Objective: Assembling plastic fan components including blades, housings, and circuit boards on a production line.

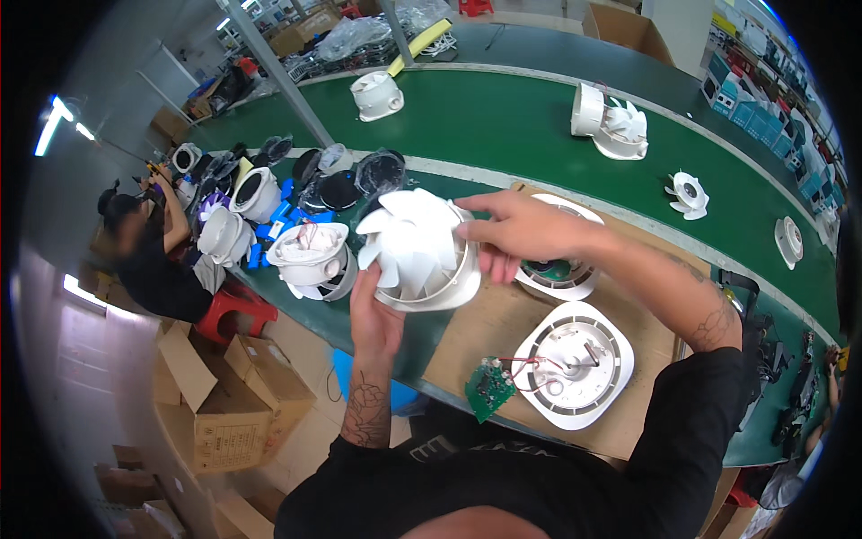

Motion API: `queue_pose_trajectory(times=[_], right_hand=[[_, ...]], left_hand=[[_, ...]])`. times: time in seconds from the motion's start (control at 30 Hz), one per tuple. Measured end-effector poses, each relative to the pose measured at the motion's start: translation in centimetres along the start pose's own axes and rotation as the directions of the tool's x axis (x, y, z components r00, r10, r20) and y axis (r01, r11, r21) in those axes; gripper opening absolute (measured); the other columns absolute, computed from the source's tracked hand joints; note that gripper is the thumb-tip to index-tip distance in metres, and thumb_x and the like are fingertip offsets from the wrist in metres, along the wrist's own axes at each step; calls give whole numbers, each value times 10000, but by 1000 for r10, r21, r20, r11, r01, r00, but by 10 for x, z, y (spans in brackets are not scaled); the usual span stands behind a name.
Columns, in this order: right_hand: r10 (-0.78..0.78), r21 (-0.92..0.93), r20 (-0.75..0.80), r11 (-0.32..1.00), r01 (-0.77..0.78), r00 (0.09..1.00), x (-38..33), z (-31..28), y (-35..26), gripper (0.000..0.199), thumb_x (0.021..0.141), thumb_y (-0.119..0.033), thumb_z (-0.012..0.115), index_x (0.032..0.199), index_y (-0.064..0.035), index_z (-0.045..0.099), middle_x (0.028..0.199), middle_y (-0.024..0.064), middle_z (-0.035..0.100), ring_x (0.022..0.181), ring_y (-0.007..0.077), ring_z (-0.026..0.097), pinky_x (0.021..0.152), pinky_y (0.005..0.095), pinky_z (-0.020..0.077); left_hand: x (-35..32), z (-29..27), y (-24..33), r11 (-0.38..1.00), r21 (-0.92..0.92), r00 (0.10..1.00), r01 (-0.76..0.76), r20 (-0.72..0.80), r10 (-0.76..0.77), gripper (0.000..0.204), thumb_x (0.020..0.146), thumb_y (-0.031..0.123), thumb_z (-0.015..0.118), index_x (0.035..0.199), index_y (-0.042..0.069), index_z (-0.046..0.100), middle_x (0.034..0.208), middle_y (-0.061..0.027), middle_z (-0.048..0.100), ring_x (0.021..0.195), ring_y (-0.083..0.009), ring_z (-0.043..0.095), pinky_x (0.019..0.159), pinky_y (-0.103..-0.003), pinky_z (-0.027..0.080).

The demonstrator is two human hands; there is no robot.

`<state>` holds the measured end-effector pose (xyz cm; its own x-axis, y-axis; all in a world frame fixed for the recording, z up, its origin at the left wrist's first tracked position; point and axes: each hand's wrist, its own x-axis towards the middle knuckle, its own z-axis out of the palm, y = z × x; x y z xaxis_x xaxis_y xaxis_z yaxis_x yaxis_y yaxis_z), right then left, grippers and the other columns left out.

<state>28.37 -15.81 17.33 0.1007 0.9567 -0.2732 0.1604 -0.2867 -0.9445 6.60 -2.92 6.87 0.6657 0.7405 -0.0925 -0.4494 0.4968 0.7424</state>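
Observation:
A white fan [413, 247] with broad blades in a round housing is held up over the near edge of the bench. My left hand [375, 314] grips it from below, with the fingers mostly hidden behind it. At its right rim, my right hand [521, 229] has thumb and index finger against the housing, the other fingers curled. Under my right hand lies a white round housing [575, 286] with a green part inside. Nearer me sits an open white fan base [588, 346] with a metal shaft; red wires join it to a green circuit board [489, 388].
Cardboard [458, 346] covers the bench under the parts. White housings [310, 256], blue pieces and dark round covers crowd the left. Beyond runs a green conveyor belt [485, 112] carrying several fan parts. A co-worker [148, 247] sits at the left by a red stool [238, 310]; cardboard boxes [229, 404] stand below.

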Motion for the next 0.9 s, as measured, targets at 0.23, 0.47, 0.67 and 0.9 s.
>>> queue_pose_trajectory(times=[0.23, 0.47, 0.67, 0.9], right_hand=[[-51, -193, -711, 973, -125, 701, 15, -174, 78, 362, 936, -261, 562, 1134, 35, 623, 775, 114, 664, 618, 173, 659, 522, 298, 539], [-42, -130, -969, 923, -363, 242, 48, -271, 184, 404, 857, -331, 599, 957, 52, 678, 909, 244, 692, 773, 347, 707, 557, 420, 576], [-140, -194, -981, 760, -620, 135, 33, -273, 207, 338, 883, -267, 541, 1103, -21, 612, 1084, 242, 648, 1027, 412, 623, 862, 504, 498], [-376, -397, -903, 551, -734, 205, 11, -262, 230, 319, 903, -317, 606, 1121, -84, 614, 1034, 191, 624, 979, 376, 622, 788, 496, 518]], left_hand=[[12, -54, -26, 985, 170, 986, -2, -165, 31, 431, 996, 191, 487, 1381, 4, 430, 1316, -119, 546, 1208, -240, 551, 1005, -402, 461], [30, -68, -40, 865, 469, 954, -179, -131, 269, 479, 1013, 217, 477, 1413, -33, 394, 1370, -136, 509, 1237, -216, 512, 1048, -319, 386], [17, -68, -42, 655, 741, 872, -148, -215, 440, 505, 1019, 229, 446, 1425, -65, 381, 1437, -157, 441, 1314, -228, 425, 1108, -338, 307], [12, -89, -43, 668, 720, 860, -188, -208, 466, 417, 1010, 169, 443, 1366, -46, 447, 1354, -141, 509, 1233, -212, 474, 1068, -319, 332]])
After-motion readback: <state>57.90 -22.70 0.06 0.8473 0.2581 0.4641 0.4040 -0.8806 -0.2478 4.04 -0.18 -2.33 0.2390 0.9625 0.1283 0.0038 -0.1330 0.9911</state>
